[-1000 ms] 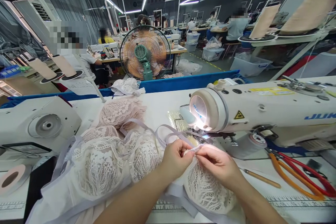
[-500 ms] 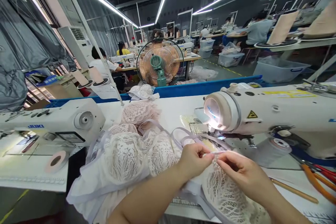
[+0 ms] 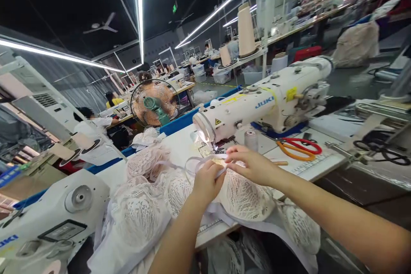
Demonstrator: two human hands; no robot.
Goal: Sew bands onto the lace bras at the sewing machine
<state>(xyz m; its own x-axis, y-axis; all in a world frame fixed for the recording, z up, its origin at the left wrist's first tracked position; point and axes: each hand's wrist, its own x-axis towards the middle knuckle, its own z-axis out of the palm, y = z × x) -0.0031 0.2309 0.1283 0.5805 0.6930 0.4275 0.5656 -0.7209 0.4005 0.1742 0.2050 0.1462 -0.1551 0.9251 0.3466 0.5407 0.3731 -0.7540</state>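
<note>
Bra and strap at the fingertips, beside a sewing machine's lit needle end

A white lace bra lies on the near side of a white table, in the middle of the view, with one cup on the tabletop and the other hanging past the near edge at right. The left hand appears to pinch a pale lilac strap just above the first cup. The right hand's fingertips meet it there; whether they grip it, I cannot tell.

The hanging cup could drag the bra off the table if the hold loosened, since its weight lies beyond the edge. The looped strap could twist, or catch on the sewing machine just beyond. It could also tangle with the lace pile close by on the left.

The bra's long axis runs from the hands toward near right, cup to cup. The upper cup's rounded lace face is turned upward, its top toward the machine and its lilac lower band toward the near edge. The strap loops out leftward.
</note>
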